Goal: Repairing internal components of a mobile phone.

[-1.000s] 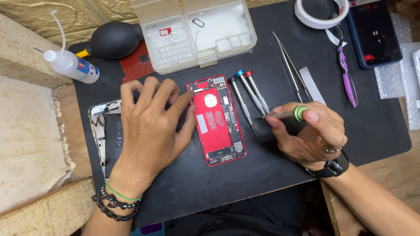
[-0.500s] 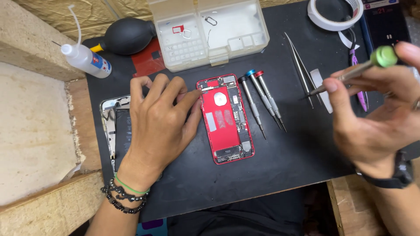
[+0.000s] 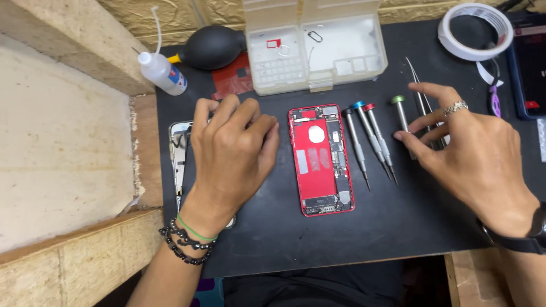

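Landmark: opened red phone (image 3: pixel 321 160), lying flat, back-shell up, near the middle of the black mat (image 3: pixel 398 227) on the surface.

Edges and room: bare mat on the near side of the phone, running to the mat's front edge. A narrow clear strip lies just left of the phone. Beyond the phone, the clear plastic parts box (image 3: pixel 314 48) closes off the far side. Right of the phone, three screwdrivers lie side by side: grey-capped (image 3: pixel 355 145), blue-capped (image 3: pixel 372 139), red-capped (image 3: pixel 381 142). Then a small gap, then the green-capped screwdriver (image 3: pixel 402 122) and the tweezers (image 3: pixel 421 96).

Left hand (image 3: pixel 230 153): left of the phone, palm down, fingers curled loosely, spread apart, gripping nothing. It rests over a detached screen assembly (image 3: pixel 177 159); fingertips stop just short of the phone's left edge.

Right hand (image 3: pixel 472 156): right of the phone, past the screwdrivers, open, fingers extended toward the phone. Fingertips touch the green-capped screwdriver's shaft and lie over the tweezers; nothing is clamped.

Farther off: squeeze bottle (image 3: pixel 162 71) and black air blower (image 3: pixel 210 48) beyond the left hand; tape roll (image 3: pixel 475 31) beyond the right.
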